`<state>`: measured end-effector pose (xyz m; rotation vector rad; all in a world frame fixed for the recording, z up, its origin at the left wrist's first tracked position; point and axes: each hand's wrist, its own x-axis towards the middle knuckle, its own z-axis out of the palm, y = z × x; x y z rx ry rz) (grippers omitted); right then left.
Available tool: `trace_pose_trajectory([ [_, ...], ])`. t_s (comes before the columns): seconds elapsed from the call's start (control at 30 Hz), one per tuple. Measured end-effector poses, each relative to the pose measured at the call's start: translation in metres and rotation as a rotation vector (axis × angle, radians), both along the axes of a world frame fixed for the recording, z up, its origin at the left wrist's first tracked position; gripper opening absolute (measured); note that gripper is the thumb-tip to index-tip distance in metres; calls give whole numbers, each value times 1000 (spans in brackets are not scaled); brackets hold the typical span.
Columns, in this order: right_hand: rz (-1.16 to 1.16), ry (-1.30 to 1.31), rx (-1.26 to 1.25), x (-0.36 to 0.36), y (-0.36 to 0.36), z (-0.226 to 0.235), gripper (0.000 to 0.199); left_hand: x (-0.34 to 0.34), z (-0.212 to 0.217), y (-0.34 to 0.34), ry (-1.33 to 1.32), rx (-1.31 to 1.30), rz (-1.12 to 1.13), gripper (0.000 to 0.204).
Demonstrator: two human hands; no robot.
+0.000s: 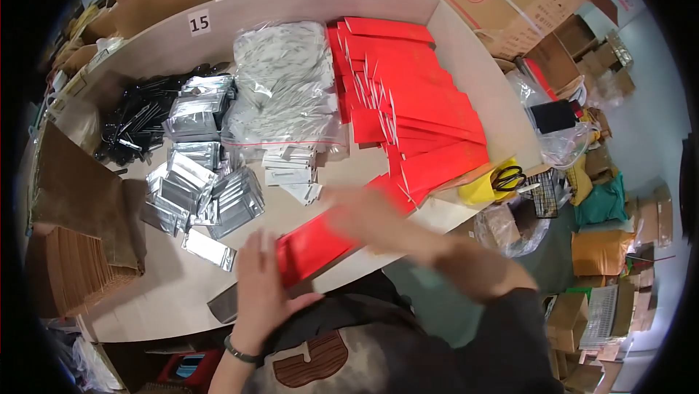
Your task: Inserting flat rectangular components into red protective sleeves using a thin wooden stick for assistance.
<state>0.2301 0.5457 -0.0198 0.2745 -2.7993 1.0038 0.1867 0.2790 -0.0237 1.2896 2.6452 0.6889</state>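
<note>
A long, flat red paper packet [317,245] lies slantwise near the front edge of the table. My left hand [262,285] is at its left end, with the fingers stretched out and the thumb apart. Over the packet's upper right part is my right hand [364,216], smeared by motion, so its fingers cannot be made out. Further right, a fanned stack of red packets [415,74] reaches toward the back wall. Small white paper slips [291,168] lie loose below a clear plastic bag [284,81] full of similar slips. Silver foil sachets [196,186] are heaped left of them.
Thin black pieces [142,114] are piled at the back left. An opened cardboard box [80,241] stands at the left edge. A yellow holder [488,183] with black-handled scissors [510,178] is at the right edge. Cartons [575,321] crowd the floor beyond.
</note>
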Motion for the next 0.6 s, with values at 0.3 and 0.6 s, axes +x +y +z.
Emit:
trace_pose_trajectory([
  [0.3, -435, -866, 970, -22, 193, 4, 154, -15, -34, 53, -88, -104, -71, 92],
  [0.6, -564, -506, 771, -105, 255, 16, 150, -28, -21, -6, -118, -210, -105, 92],
])
